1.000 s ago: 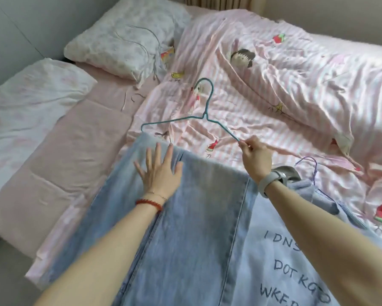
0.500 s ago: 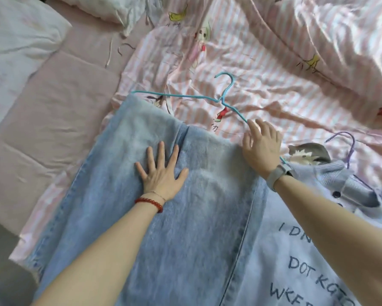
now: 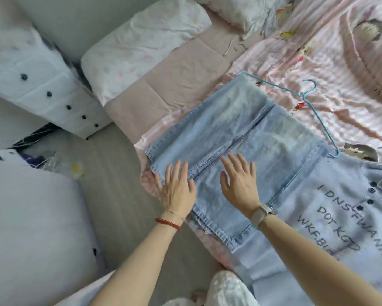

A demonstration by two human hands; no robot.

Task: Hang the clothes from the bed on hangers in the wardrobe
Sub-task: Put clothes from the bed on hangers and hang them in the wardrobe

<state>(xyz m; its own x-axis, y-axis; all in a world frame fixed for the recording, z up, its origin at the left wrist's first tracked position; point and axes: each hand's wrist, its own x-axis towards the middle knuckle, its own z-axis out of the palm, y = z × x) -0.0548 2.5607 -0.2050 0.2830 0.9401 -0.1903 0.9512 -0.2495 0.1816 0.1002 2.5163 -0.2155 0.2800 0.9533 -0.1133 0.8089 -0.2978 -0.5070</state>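
Bare sheet [image 3: 179, 85] beyond jeans [image 3: 240, 133]

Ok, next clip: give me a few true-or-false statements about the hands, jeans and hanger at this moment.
1. Both hands lie flat on the jeans. True: left hand, right hand.
2. The right hand holds the hanger. False: the hanger lies on the bed, touched by neither hand.
3. The hanger is blue. True.
4. The jeans hang in a wardrobe. False: they lie on the bed.
5. A printed shirt lies beside the jeans. True.
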